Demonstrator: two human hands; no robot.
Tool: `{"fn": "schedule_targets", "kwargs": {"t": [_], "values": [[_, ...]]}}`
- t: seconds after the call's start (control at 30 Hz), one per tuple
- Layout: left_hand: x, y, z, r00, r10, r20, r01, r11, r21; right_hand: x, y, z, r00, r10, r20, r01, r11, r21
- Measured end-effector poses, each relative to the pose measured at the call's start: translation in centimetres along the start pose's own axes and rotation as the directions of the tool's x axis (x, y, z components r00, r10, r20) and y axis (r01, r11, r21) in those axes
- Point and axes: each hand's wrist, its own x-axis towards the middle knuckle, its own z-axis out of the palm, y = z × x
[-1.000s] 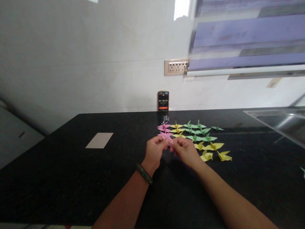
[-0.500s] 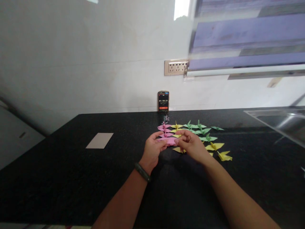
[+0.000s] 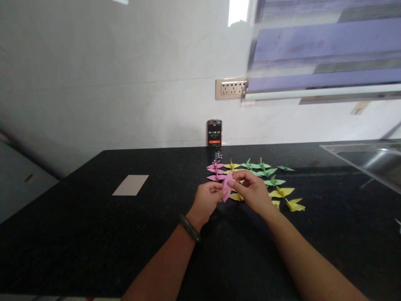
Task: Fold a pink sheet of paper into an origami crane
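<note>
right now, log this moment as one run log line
left hand: pinching pink paper; right hand: pinching same paper; nearby: pink cranes, yellow cranes, green cranes; phone: upright by wall; pale sheet: flat on counter

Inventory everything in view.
Wall: one, whitish, behind
Counter: one, black, below
Folded paper: one, pink, centre
Pink cranes: three visible, pink, centre
Yellow cranes: several, yellow, centre-right
Green cranes: several, green, rear right
Paper square: one, pale, left
Phone: one, dark, against wall
Unclear item: one, mottled, before phone
Socket: one, beige, on wall
Blind: one, purplish, upper right
Sink: one, silver, right
Bracelet: one, dark, left wrist
Left hand, right hand: two, bare, holding folded paper
</note>
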Motion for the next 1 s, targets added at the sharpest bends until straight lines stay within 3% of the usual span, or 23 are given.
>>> {"fn": "schedule_targets", "kwargs": {"t": [0.13, 0.33, 0.57, 0.73, 0.87, 1.0], "values": [[0.2, -0.2, 0.0, 0.997, 0.068, -0.034, -0.065, 0.996, 0.062, 0.0, -0.2, -0.1, 0.993, -0.118, -0.015, 0.116, 0.99, -0.076], [0.3, -0.2, 0.1, 0.992, 0.129, 0.012, -0.13, 0.986, 0.108, 0.1, -0.2, -0.2, 0.987, -0.141, 0.075, 0.146, 0.987, -0.069], [0.0, 0.0, 0.1, 0.999, 0.015, 0.032, -0.016, 1.0, 0.02, 0.1, 0.4, -0.4, 0.986, -0.127, 0.106, 0.121, 0.991, 0.064], [0.0, -0.1, 0.1, 1.0, 0.019, 0.021, -0.02, 0.999, 0.042, 0.2, 0.7, -0.3, 0.981, -0.112, 0.159, 0.102, 0.992, 0.069], [-0.1, 0.0, 0.2, 1.0, 0.024, 0.011, -0.025, 0.997, 0.069, 0.0, 0.6, -0.3, 0.978, -0.182, 0.104, 0.176, 0.982, 0.061], [-0.2, 0.0, 0.0, 0.999, 0.035, 0.017, -0.036, 0.997, 0.066, -0.1, 0.1, -0.4, 0.951, -0.28, 0.132, 0.289, 0.956, -0.058]]}}
